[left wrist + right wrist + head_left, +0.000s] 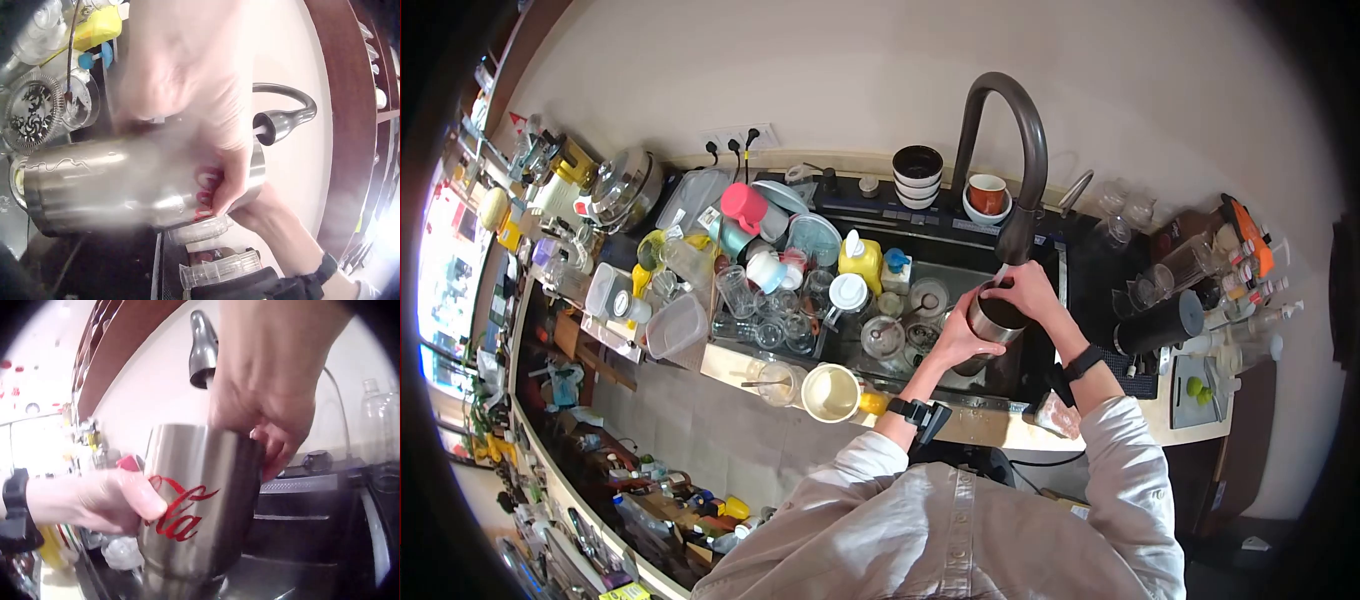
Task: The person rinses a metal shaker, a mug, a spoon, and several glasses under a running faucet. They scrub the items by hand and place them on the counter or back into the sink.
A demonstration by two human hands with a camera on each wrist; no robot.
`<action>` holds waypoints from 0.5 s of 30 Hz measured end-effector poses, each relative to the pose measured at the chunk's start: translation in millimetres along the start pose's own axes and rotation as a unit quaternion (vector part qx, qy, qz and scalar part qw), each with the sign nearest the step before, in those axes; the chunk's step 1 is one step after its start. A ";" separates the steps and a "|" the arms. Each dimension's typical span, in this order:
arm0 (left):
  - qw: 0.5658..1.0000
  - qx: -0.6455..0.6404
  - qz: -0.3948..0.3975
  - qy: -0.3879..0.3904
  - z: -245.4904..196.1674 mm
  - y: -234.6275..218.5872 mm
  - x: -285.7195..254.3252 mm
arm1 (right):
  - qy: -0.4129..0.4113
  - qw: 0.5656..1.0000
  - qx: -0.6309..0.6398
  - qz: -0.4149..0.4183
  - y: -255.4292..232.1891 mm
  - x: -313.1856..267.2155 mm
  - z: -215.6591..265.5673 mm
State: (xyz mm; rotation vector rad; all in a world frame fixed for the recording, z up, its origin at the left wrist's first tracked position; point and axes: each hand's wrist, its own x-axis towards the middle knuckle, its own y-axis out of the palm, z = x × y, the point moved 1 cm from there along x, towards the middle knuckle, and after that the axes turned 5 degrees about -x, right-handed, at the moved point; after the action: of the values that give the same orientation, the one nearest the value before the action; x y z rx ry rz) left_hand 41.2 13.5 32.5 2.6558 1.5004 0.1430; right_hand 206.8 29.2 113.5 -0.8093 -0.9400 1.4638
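A steel cup (997, 318) with red lettering is held under the dark tap (1018, 235), over the sink. Curled round its side is my left hand (963, 335), the thumb lying across the steel (140, 181) in the left wrist view. My right hand (1030, 295) is at the cup's mouth. Seen from the right wrist, bent fingers of that hand (269, 394) reach over the rim of the cup (194, 500); their tips are hidden, so whether they pinch anything cannot be told. Water at the tap's nozzle (203, 372) partly shows beside the right hand.
Glass lids (883, 337) lie in the sink, left of the cup. Jars, a yellow bottle (860, 262) and dishes crowd the left side. Stacked bowls (917, 178) stand behind. A cream pot (831, 393) sits at the front edge, a black cylinder (1162, 322) at the right.
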 end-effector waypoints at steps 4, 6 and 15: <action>0.998 0.054 -0.017 0.013 -8.6 -3.1 -4.3 | 0.008 0.997 0.068 0.044 10.7 6.6 -18.3; 0.995 0.098 -0.022 0.021 -10.3 -4.1 -4.1 | 0.003 0.994 0.094 0.047 15.2 8.7 -23.8; 0.987 0.129 -0.062 0.070 -9.6 -2.1 -2.7 | -0.015 0.998 0.058 0.032 15.5 3.6 -25.9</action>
State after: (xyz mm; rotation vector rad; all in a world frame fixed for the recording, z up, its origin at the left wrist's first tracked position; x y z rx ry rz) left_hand 36.8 12.5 41.7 2.7865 1.8393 0.1386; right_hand 222.7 35.1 88.3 -0.7404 -0.8504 1.5756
